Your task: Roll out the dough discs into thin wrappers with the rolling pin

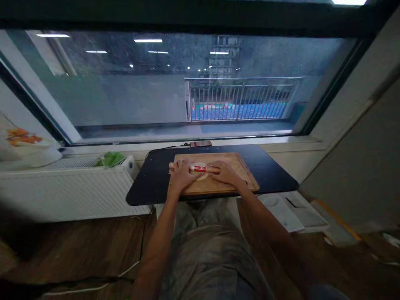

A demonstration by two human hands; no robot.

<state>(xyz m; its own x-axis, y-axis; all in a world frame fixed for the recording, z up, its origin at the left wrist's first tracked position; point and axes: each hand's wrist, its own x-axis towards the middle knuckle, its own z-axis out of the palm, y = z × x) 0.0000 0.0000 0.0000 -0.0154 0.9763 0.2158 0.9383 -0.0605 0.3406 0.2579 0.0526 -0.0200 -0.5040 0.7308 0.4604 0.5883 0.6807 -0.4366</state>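
Note:
A wooden rolling pin (198, 168) with a red and white label round its middle lies crosswise on a wooden cutting board (215, 157). My left hand (181, 175) grips its left part, and the pin's tip shows past the fingers. On its right end is my right hand (225, 173), fingers curled over the wood. Just under and in front of the pin, a pale flat piece that looks like dough (203, 177) shows between my hands, partly covered by them.
The board rests on a black table (271, 171) by a large window. At its far edge lies a small flat device (201, 143) with a cable. A white radiator (68, 187) with a green leafy thing (112, 158) on top stands left; white boxes (292, 210) are at lower right.

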